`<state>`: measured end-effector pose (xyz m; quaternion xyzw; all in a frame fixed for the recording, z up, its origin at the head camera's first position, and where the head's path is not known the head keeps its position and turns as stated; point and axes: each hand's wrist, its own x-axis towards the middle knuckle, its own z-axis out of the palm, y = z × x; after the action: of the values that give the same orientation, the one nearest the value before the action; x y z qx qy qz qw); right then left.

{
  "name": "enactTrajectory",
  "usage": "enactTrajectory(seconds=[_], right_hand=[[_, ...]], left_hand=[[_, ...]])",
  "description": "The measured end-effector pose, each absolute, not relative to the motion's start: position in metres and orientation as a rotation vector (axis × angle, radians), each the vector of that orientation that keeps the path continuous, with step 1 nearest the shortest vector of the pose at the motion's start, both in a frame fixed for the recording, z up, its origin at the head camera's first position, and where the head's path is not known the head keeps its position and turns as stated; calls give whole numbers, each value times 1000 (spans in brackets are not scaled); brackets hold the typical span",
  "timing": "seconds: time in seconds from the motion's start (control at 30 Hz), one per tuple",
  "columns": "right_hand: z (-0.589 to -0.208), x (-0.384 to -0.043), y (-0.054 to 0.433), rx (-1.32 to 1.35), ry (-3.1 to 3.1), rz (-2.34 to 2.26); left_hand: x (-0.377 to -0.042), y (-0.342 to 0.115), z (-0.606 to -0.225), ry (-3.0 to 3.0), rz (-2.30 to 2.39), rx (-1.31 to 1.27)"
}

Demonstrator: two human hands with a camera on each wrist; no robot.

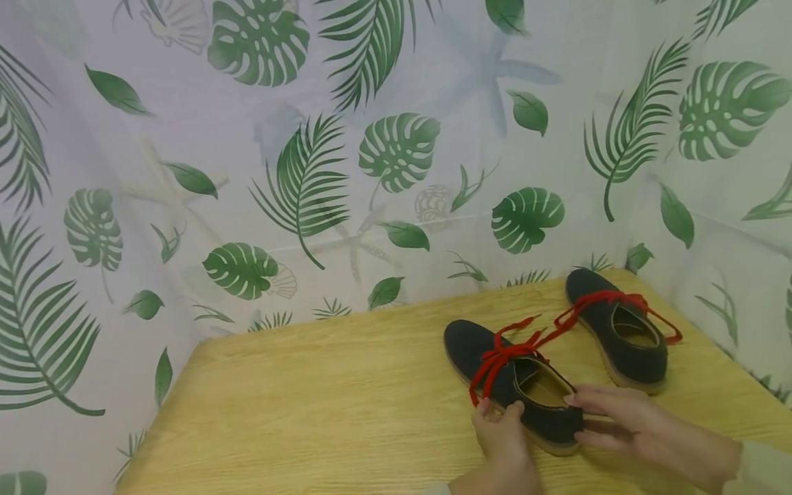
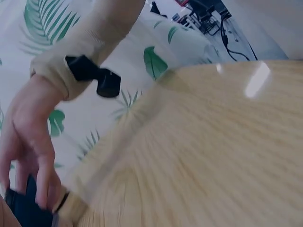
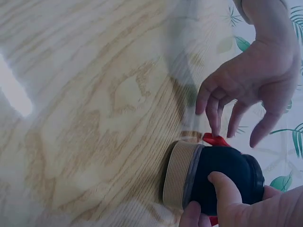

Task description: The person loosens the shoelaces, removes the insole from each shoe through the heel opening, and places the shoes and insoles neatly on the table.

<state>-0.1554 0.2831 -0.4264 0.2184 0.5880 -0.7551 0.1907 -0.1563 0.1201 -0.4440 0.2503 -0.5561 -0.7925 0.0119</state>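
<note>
A dark navy shoe (image 1: 547, 423) with red laces (image 1: 504, 354) lies on the wooden table, its toe pointing to the far left. My right hand (image 1: 643, 426) grips it at the heel; in the right wrist view one finger presses the dark heel (image 3: 227, 165) and others lie by the sole and collar. Beside the shoe's near side is my left hand (image 1: 504, 440), fingertips close to a red lace (image 3: 215, 139), fingers loosely bent in the right wrist view. Behind stands a second matching shoe (image 1: 650, 357), its red laces trailing toward the first.
The light wooden tabletop (image 1: 297, 399) stretches to the left. A white cloth (image 1: 458, 172) printed with green leaves hangs behind and at both sides. Dark equipment with cables (image 2: 208, 19) shows beyond the table in the left wrist view.
</note>
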Motion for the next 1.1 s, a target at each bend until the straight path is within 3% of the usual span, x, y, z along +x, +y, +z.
enactTrajectory(seconds=[0.3, 0.57, 0.7, 0.87, 1.1], right_hand=[[-428, -159, 288, 578, 1689, -2083], [-427, -160, 291, 544, 1733, -2061], [-429, -161, 295, 523, 1744, -2037], [-428, -166, 298, 475, 1777, -1950], [-427, -172, 300, 395, 1816, -1853]], left_hand=[[-185, 69, -448, -2142, -1953, 660], [-207, 37, -451, -2223, -2090, 327], [-218, 27, -457, -2438, -1914, -13], [-244, 13, -464, -2803, -1283, -557], [-274, -8, -467, -2956, -428, -945]])
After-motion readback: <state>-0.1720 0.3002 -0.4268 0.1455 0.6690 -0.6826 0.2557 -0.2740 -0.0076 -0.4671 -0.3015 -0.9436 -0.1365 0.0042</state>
